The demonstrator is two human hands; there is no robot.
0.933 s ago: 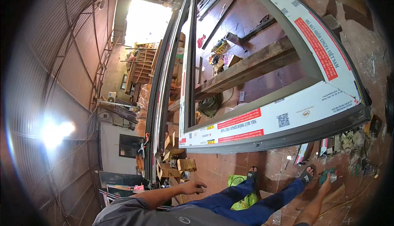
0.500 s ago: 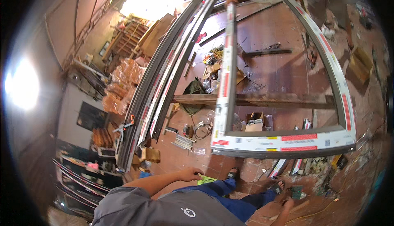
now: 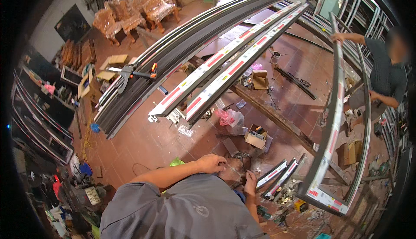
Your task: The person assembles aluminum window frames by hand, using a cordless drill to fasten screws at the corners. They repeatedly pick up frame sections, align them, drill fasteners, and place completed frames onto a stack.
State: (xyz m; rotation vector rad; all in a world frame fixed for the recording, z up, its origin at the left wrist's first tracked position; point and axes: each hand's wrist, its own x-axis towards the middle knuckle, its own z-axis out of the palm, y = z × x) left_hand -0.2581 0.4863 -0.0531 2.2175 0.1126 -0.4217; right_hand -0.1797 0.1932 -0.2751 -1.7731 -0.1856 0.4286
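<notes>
My left hand (image 3: 211,163) is raised in front of my body, its fingers curled in toward the thumb. Close by on its right, my right hand (image 3: 250,181) is held lower, fingers also bent together. Whatever either hand may hold is too small or hidden to make out. Neither touches the two white-and-red-taped profile bars (image 3: 225,72) lying side by side ahead of me. Farther right, another person (image 3: 387,67) grips a long taped window frame (image 3: 336,117) with both hands, and it stands tilted up on its edge.
Dark profiles (image 3: 173,52) lie stacked at left, with an orange-tipped clamp (image 3: 130,75) across them. A wooden beam (image 3: 277,115) runs beneath the bars. An open cardboard box (image 3: 256,137), a pink plastic bag (image 3: 229,118) and short taped offcuts (image 3: 281,176) lie on the tiled floor.
My view has turned toward the right. The other person has moved the frame rightward, off the supports, and tilted it up. My hands have come closer together.
</notes>
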